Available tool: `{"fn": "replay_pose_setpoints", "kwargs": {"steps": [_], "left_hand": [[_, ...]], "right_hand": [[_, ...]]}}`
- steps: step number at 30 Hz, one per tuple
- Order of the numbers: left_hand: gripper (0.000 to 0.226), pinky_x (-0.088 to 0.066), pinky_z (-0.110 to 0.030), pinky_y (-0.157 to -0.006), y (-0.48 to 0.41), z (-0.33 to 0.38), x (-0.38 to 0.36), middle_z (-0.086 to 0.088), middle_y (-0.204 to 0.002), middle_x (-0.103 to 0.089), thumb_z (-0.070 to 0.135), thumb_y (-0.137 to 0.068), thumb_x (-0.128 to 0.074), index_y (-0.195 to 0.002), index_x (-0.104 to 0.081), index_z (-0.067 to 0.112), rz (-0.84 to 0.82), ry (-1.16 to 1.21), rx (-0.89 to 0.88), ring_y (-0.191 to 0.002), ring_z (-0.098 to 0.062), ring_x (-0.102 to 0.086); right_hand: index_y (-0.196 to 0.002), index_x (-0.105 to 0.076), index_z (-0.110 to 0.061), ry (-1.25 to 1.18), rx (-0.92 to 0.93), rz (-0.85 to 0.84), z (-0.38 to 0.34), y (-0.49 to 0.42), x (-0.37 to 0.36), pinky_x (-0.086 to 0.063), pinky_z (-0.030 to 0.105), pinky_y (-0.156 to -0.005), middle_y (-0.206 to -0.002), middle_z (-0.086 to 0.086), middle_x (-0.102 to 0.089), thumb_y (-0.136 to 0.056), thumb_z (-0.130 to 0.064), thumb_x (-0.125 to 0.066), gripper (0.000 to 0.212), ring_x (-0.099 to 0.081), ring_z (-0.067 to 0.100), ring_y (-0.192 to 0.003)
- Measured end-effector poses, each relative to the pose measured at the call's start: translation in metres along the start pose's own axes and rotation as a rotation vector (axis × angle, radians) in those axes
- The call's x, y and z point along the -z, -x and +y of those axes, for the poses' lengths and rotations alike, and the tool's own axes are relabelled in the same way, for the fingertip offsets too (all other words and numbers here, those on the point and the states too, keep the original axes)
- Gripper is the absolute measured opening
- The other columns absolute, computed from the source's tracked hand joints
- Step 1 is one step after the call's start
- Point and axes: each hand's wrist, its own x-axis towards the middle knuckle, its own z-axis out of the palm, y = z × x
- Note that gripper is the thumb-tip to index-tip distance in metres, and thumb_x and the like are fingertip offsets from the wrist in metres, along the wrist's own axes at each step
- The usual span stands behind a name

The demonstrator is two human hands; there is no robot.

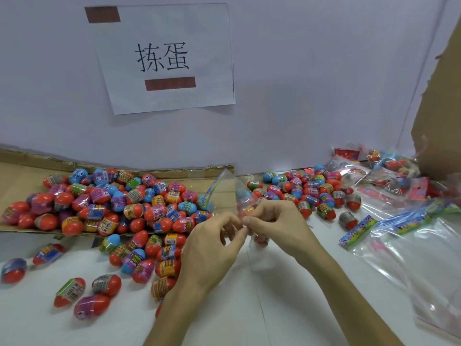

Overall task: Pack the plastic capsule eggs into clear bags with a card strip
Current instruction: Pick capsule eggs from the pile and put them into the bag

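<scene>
Head view, looking down on a white table (pixel 274 308) set against a pale wall. Both hands meet at centre. Left hand (pixel 212 243) comes up from below, thumb and forefinger tips pinching the film of a clear bag (pixel 229 191), other fingers loosely curled. Right hand (pixel 272 221) faces it, fingertips touching the left's, pinching the same bag, knuckles up. The bag stands up from the pinch and leans left. A bright card strip (pixel 215 188) runs along its far left edge. A few eggs show blurred through the film just above the fingers (pixel 245 208), count not readable. One red end pokes out below the right hand. Left: a flat cardboard sheet (pixel 22 171) with raised back edge carries a heap of capsule eggs (pixel 124 201), mostly red halves with printed wraps. More spill off its front edge onto the table (pixel 139 255), with a few strays near the left border. Right of the hands: a second, smaller heap (pixel 306 191). Beyond it, against the wall, filled bags (pixel 389 168) piled together. Near right: a stack of flat empty bags (pixel 411 245) with card strips at their tops. A torn cardboard flap (pixel 439 108) stands at the right edge. Paper sign (pixel 164 58) on the wall with two characters.
</scene>
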Motion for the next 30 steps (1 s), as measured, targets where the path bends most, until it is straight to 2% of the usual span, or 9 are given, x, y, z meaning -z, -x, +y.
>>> {"fn": "replay_pose_setpoints", "kwargs": {"steps": [8, 11, 14, 17, 19, 21, 24, 27, 30], "left_hand": [[0.016, -0.05, -0.028, -0.056, -0.001, -0.001, 0.003, 0.013, -0.07, -0.064, 0.028, -0.093, -0.072, -0.079, -0.066, 0.03, 0.072, -0.023, -0.018, -0.067, -0.011, -0.061], [0.016, -0.052, -0.038, -0.056, -0.001, 0.002, 0.005, 0.01, -0.068, -0.062, 0.038, -0.088, -0.062, -0.076, -0.062, 0.028, 0.141, -0.018, -0.026, -0.065, -0.014, -0.06], [0.014, -0.05, -0.033, -0.058, 0.001, 0.008, 0.003, 0.013, -0.071, -0.061, 0.038, -0.089, -0.059, -0.079, -0.062, 0.028, 0.125, -0.037, -0.099, -0.067, -0.013, -0.06], [0.013, -0.05, -0.035, -0.061, 0.006, 0.014, -0.004, 0.013, -0.073, -0.059, 0.038, -0.09, -0.057, -0.081, -0.059, 0.029, 0.076, -0.106, -0.166, -0.068, -0.013, -0.057], [0.014, -0.05, -0.037, -0.062, 0.007, 0.014, -0.006, 0.012, -0.072, -0.059, 0.037, -0.09, -0.057, -0.08, -0.059, 0.027, 0.082, -0.122, -0.168, -0.067, -0.013, -0.057], [0.013, -0.052, -0.038, -0.061, 0.006, 0.012, -0.004, 0.011, -0.072, -0.061, 0.034, -0.091, -0.06, -0.081, -0.061, 0.025, 0.1, -0.079, -0.131, -0.066, -0.013, -0.058], [0.014, -0.052, -0.031, -0.056, 0.005, 0.011, -0.002, 0.013, -0.071, -0.061, 0.037, -0.09, -0.06, -0.081, -0.061, 0.026, 0.135, -0.038, -0.106, -0.067, -0.012, -0.06], [0.014, -0.051, -0.031, -0.055, 0.008, 0.017, -0.005, 0.014, -0.071, -0.059, 0.038, -0.089, -0.057, -0.08, -0.059, 0.029, 0.081, -0.005, -0.152, -0.066, -0.013, -0.059], [0.01, -0.046, -0.025, -0.053, 0.01, 0.02, -0.009, 0.015, -0.072, -0.058, 0.034, -0.09, -0.06, -0.08, -0.057, 0.033, 0.057, 0.01, -0.192, -0.065, -0.013, -0.058]], "right_hand": [[-0.078, -0.077, -0.013, -0.011, -0.05, -0.042, -0.001, 0.0, 0.003, -0.058, 0.027, -0.056, -0.066, 0.006, -0.073, -0.084, -0.025, -0.082, 0.015, -0.069, 0.021, -0.058], [-0.074, -0.075, -0.017, 0.076, -0.076, 0.131, 0.004, -0.002, 0.002, -0.059, 0.027, -0.055, -0.064, 0.0, -0.072, -0.084, -0.016, -0.081, 0.012, -0.069, 0.014, -0.058], [-0.078, -0.07, -0.019, 0.126, -0.036, 0.346, 0.004, 0.0, -0.001, -0.055, 0.019, -0.053, -0.068, -0.011, -0.071, -0.082, -0.008, -0.078, 0.014, -0.069, 0.007, -0.062], [-0.092, -0.066, -0.016, -0.06, -0.033, 0.208, -0.001, 0.002, -0.007, -0.06, 0.028, -0.053, -0.077, -0.007, -0.072, -0.078, -0.012, -0.084, 0.022, -0.072, 0.014, -0.062], [-0.088, -0.068, -0.016, -0.046, -0.02, 0.191, -0.003, 0.004, -0.012, -0.06, 0.032, -0.053, -0.073, 0.0, -0.072, -0.079, -0.019, -0.085, 0.02, -0.071, 0.019, -0.058], [-0.079, -0.067, -0.016, 0.052, 0.011, 0.302, -0.001, 0.005, -0.013, -0.057, 0.026, -0.05, -0.066, 0.001, -0.07, -0.082, -0.021, -0.084, 0.018, -0.069, 0.016, -0.056], [-0.079, -0.065, -0.022, 0.215, 0.028, 0.494, 0.006, 0.004, -0.008, -0.048, 0.009, -0.052, -0.066, -0.01, -0.065, -0.084, -0.016, -0.081, 0.018, -0.064, -0.005, -0.068], [-0.087, -0.069, -0.024, 0.223, 0.097, 0.472, 0.008, 0.002, -0.01, -0.046, 0.006, -0.056, -0.073, -0.015, -0.066, -0.084, -0.02, -0.082, 0.013, -0.063, -0.008, -0.075], [-0.094, -0.073, -0.026, 0.254, 0.093, 0.414, 0.011, 0.002, -0.012, -0.048, 0.005, -0.061, -0.08, -0.022, -0.066, -0.081, -0.007, -0.079, 0.024, -0.063, -0.008, -0.082]]}}
